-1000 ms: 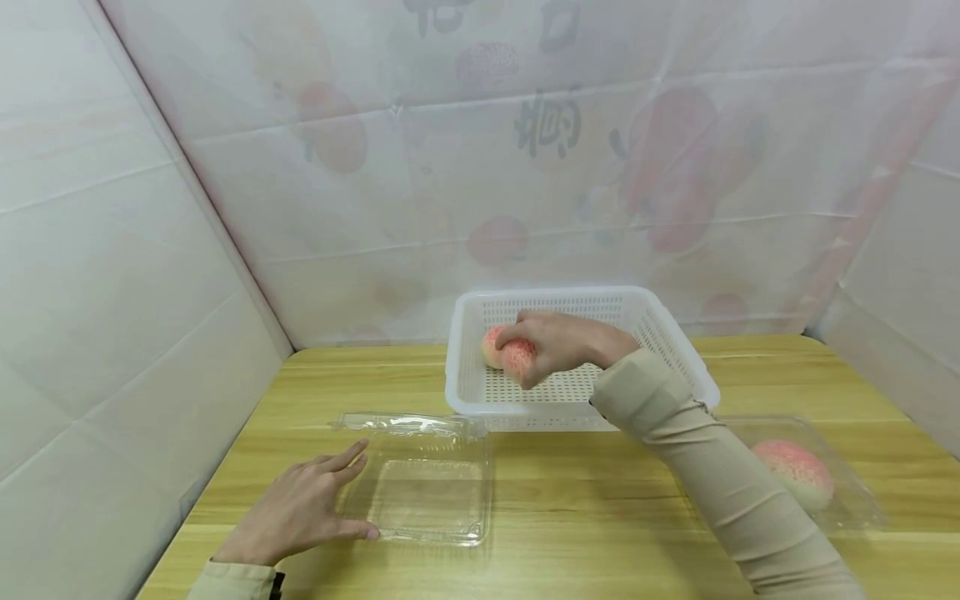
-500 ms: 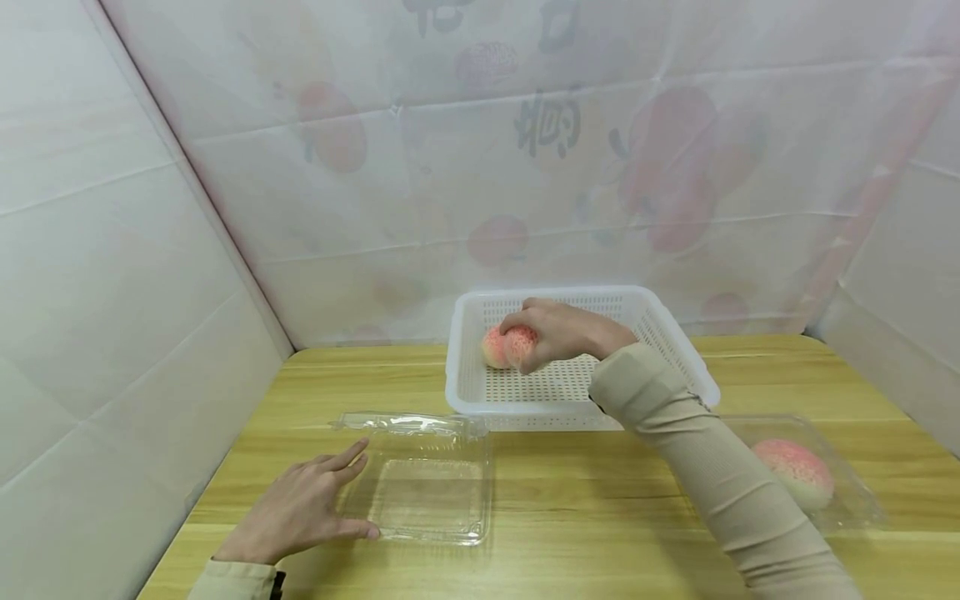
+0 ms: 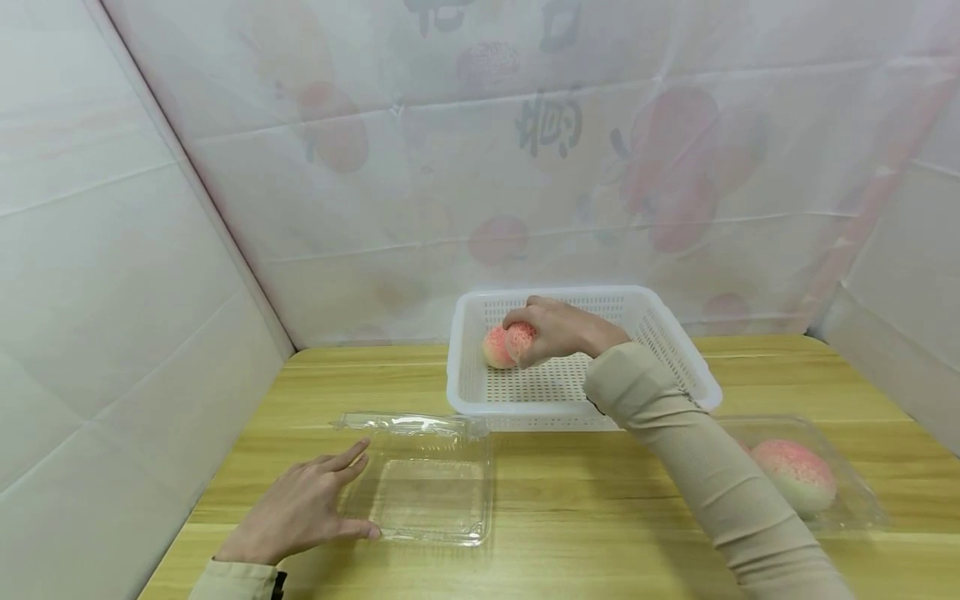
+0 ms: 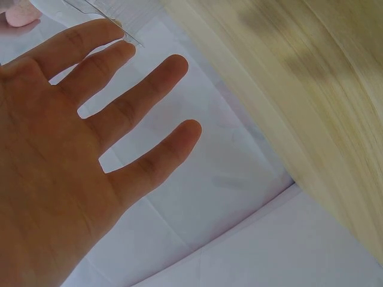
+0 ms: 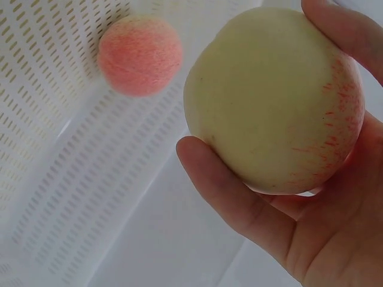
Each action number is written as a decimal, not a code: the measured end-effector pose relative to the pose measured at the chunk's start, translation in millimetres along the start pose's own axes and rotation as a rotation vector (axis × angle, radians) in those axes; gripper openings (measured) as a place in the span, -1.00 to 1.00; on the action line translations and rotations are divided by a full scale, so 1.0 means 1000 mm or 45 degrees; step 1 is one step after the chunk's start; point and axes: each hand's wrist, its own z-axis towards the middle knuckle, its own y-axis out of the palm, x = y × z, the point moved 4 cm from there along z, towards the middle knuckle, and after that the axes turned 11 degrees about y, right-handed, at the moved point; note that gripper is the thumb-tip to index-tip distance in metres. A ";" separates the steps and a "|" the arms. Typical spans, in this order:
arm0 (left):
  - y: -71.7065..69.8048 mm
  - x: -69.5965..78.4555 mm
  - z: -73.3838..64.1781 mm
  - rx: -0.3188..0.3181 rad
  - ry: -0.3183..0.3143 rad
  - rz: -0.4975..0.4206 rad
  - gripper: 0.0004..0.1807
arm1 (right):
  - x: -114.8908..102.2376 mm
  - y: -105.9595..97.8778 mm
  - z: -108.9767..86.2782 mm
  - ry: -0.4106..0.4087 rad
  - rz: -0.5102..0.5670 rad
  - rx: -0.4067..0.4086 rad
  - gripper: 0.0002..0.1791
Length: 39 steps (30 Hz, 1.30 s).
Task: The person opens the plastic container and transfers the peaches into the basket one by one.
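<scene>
Right hand (image 3: 558,329) over the white perforated basket (image 3: 581,408), thumb and fingers curled round a peach (image 5: 269,107), pale underside bare. Can't tell if it clears the basket floor. Second peach (image 3: 498,348) lies at the basket's left end; overlaps the held one from the head, gap between them from the right wrist.

Left hand (image 3: 300,508) by the clear clamshell box (image 3: 431,497), fingers spread, gripping nothing; thumb at its near left corner, contact uncertain.

Risks, my judgement:
- Round fruit, grip mostly from the sides: a loose hold could let it slip and roll; a hard squeeze could dent it, if soft.
- A low sideways swing could knock the neighbouring peach or clip the basket rim.
- Box looks light; a bump could skid it over the tabletop (image 3: 585,533), with no firm hold there.
- Right sleeve (image 3: 708,475) crosses over another clear container (image 3: 858,500) bearing a large peach (image 3: 797,475); a dropped elbow could shove it.
</scene>
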 end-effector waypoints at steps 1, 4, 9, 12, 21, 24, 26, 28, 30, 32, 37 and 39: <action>0.000 0.000 0.000 0.000 0.002 -0.001 0.09 | 0.001 0.000 0.001 0.009 0.002 0.002 -0.35; 0.000 0.000 0.000 -0.001 0.009 -0.004 0.09 | 0.003 0.001 0.003 0.023 0.003 0.008 -0.35; 0.000 0.000 0.000 -0.016 0.007 -0.001 0.09 | 0.008 0.003 0.007 0.047 0.004 0.018 -0.34; 0.000 0.001 0.000 -0.017 0.009 -0.003 0.09 | 0.012 0.003 0.010 0.059 0.012 0.023 -0.35; 0.000 0.000 0.001 0.006 0.019 0.000 0.09 | 0.020 0.005 0.020 0.085 0.017 0.005 -0.37; -0.001 0.000 0.000 0.013 0.008 -0.006 0.09 | 0.022 0.006 0.023 0.098 0.034 -0.007 -0.36; 0.000 0.000 0.000 0.012 -0.003 -0.008 0.09 | 0.023 0.006 0.025 0.109 0.046 -0.019 -0.36; 0.000 -0.001 0.000 0.011 -0.004 -0.010 0.09 | 0.025 0.006 0.027 0.121 0.064 -0.037 -0.37; 0.000 0.000 0.000 0.009 0.002 -0.011 0.10 | 0.026 0.006 0.029 0.139 0.085 -0.059 -0.36; 0.000 0.000 0.000 0.008 0.004 -0.014 0.10 | 0.029 0.006 0.031 0.175 0.110 -0.082 -0.36; 0.000 0.000 0.000 0.012 -0.005 -0.019 0.10 | 0.037 0.006 0.036 0.268 0.171 -0.107 -0.39; 0.000 0.000 0.001 0.015 0.000 -0.016 0.09 | 0.040 0.005 0.036 0.302 0.201 -0.113 -0.39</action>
